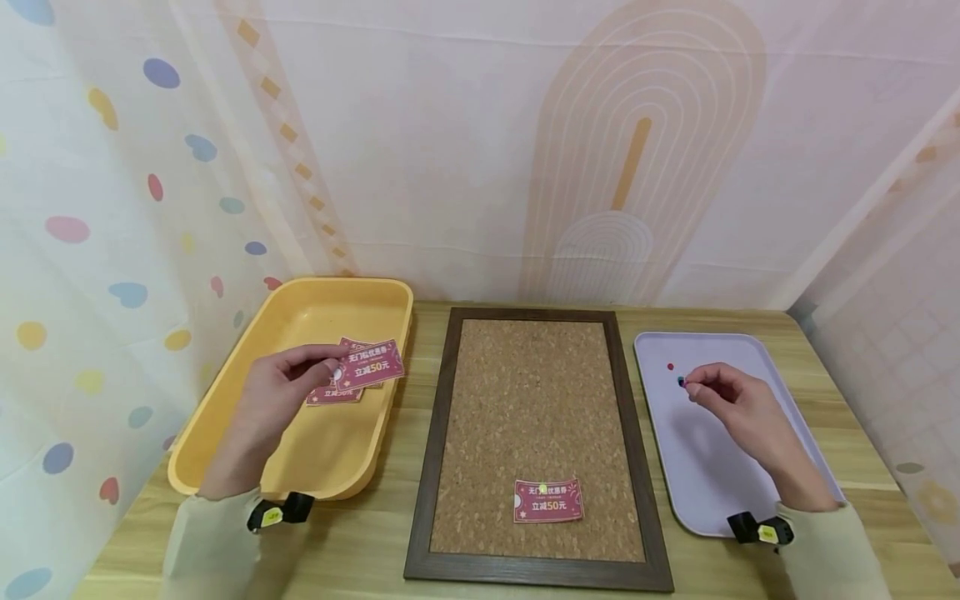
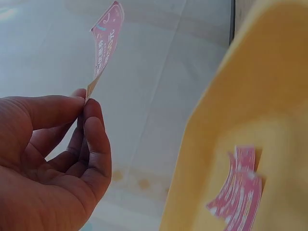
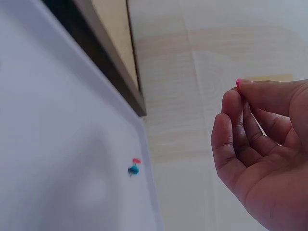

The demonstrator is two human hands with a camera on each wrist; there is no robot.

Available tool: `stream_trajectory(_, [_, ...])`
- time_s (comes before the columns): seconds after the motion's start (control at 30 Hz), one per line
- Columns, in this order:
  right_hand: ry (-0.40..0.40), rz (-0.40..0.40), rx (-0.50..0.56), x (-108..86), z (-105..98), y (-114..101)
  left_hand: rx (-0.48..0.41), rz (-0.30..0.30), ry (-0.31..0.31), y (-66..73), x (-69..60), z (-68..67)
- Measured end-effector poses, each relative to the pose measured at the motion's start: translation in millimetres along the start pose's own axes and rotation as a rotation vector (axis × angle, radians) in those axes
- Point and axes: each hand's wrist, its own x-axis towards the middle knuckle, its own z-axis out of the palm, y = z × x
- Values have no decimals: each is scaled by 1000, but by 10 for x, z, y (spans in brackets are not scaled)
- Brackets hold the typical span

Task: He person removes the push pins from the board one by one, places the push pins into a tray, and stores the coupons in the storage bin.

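Note:
My left hand [image 1: 281,387] pinches a pink paper coupon [image 1: 371,367] between thumb and fingers, raised above the yellow tray [image 1: 300,454]. In the left wrist view the held coupon [image 2: 109,43] curves upward from the fingertips. More coupons [image 2: 243,192] lie overlapping in that tray. My right hand [image 1: 738,408] is over the lilac tray [image 1: 701,517] and pinches a small pink-headed pin [image 3: 239,83], mostly hidden by the fingers. On the corkboard [image 1: 532,408], one coupon [image 1: 549,507] lies near the bottom edge, with a yellow-green pin [image 1: 543,488] at its upper middle.
A red pin [image 1: 671,367] and a teal pin [image 3: 134,169] lie in the lilac tray, with a small dark piece beside the teal one. The board's dark wooden frame [image 1: 540,571] stands between the trays on the wooden table [image 1: 862,467]. Patterned curtain [image 1: 450,150] closes off the back.

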Motion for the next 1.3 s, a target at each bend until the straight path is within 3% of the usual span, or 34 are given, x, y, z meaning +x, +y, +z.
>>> stream_trajectory(0.23, [-20, -34, -41, 18, -70, 99, 22, 14, -9, -121, 22, -229])
stream_trajectory(0.47, [-59, -25, -64, 33, -103, 168, 144, -60, -71, -237, 33, -352])
stream_trajectory(0.77, [-107, -28, -110, 90, -156, 270, 256, -74, -121, -291, 21, -497])
stream_trajectory(0.97, [-134, -20, -124, 148, -206, 293, 320, -73, -184, -313, 90, -556])
stream_trajectory(1.17, [-196, 15, -141, 200, -216, 317, 372, -134, -276, -518, 126, -583])
stream_trajectory(1.3, [-238, 46, -129, 229, -207, 368, 392, -130, -312, -607, 101, -586])
